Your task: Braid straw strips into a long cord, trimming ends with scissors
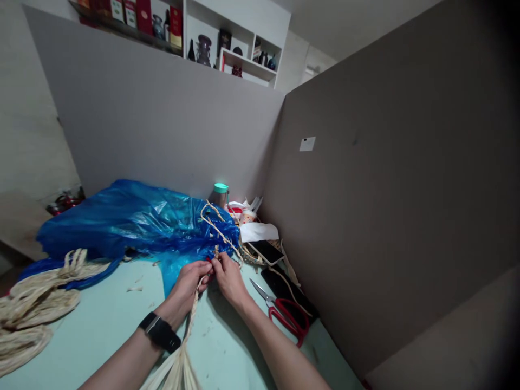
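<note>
My left hand [190, 283] and my right hand [228, 278] meet near the middle of the pale green table [97, 330], both with fingers pinched on a braided straw cord [194, 309]. The braid runs down between my forearms and ends in loose strands at the bottom edge. Above my fingers a thin, knotted length of the same straw [215, 227] rises in a loop over the blue plastic bag. A black watch [160, 331] sits on my left wrist.
A big blue plastic bag [130, 219] lies behind my hands. Bundles of raw straw [36, 303] lie at the left. Red-handled scissors [284, 314], a phone [266, 251], a white tissue [258, 232] and a green-lidded bottle [220, 194] sit by the grey partition at the right.
</note>
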Available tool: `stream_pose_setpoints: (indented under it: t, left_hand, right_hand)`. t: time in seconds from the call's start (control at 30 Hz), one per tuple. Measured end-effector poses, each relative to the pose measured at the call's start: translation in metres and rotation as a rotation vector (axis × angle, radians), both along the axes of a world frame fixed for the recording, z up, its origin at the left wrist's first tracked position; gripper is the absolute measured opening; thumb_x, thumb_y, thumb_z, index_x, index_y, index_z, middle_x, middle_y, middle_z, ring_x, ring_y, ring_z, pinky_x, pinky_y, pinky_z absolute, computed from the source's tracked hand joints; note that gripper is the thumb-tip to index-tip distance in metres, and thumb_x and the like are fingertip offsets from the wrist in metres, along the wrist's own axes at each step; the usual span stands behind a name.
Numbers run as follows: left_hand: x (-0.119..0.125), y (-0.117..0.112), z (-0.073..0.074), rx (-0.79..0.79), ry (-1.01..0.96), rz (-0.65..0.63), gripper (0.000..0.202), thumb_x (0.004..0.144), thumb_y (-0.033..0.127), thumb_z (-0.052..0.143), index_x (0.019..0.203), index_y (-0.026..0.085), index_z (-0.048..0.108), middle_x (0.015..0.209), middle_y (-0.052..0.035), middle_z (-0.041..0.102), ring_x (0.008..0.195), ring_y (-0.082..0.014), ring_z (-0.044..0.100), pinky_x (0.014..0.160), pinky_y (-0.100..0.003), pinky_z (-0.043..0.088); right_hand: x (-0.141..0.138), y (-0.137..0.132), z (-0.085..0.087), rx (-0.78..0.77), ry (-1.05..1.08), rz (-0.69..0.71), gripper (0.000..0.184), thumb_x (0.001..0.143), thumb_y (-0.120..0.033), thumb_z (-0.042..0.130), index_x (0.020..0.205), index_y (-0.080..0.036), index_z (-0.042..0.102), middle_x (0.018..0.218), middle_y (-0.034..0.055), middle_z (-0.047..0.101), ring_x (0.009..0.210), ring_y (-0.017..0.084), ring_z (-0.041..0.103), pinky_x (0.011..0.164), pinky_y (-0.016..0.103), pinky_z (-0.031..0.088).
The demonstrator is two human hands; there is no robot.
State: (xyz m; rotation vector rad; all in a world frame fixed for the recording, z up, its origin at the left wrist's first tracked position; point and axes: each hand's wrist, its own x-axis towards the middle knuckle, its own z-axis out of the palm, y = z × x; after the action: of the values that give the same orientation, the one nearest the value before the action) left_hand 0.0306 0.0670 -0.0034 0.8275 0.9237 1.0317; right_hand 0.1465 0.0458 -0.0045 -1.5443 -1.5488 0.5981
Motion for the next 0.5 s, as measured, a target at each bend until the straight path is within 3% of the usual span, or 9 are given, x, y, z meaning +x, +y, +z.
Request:
stream_pose_setpoints:
  t: [0.17, 0.33, 0.5]
  left_hand:
    - [-0.001, 0.002, 0.000, 0.018, 0.035, 0.024, 0.015, 0.054, 0.020, 0.070, 0.061, 0.014, 0.059, 0.048, 0.0036, 0.053, 0.036, -0.0038, 0.039, 0.035, -0.015, 0.028]
    - [-0.001, 0.000, -0.001, 0.060, 0.102, 0.018, 0.014, 0.050, 0.020, 0.070, 0.057, 0.014, 0.059, 0.044, 0.0049, 0.051, 0.035, -0.0034, 0.035, 0.035, -0.016, 0.026]
    - [-0.001, 0.000, -0.002, 0.124, 0.158, 0.016, 0.019, 0.048, 0.025, 0.070, 0.060, 0.014, 0.059, 0.050, 0.0021, 0.057, 0.039, -0.0046, 0.039, 0.036, -0.016, 0.024]
  right_hand:
    - [0.009, 0.001, 0.010, -0.059, -0.100, 0.077, 0.007, 0.085, -0.019, 0.051, 0.082, -0.017, 0.058, 0.073, 0.0007, 0.058, 0.068, 0.015, 0.050, 0.062, 0.024, 0.030]
    - [0.020, 0.000, 0.019, -0.125, -0.187, 0.173, 0.017, 0.079, -0.017, 0.055, 0.062, -0.017, 0.053, 0.058, -0.0027, 0.048, 0.058, 0.012, 0.042, 0.057, 0.025, 0.024]
    - [0.024, 0.002, 0.021, -0.116, -0.186, 0.129, 0.020, 0.081, -0.015, 0.052, 0.061, -0.017, 0.053, 0.057, -0.0036, 0.044, 0.058, 0.011, 0.038, 0.056, 0.024, 0.023]
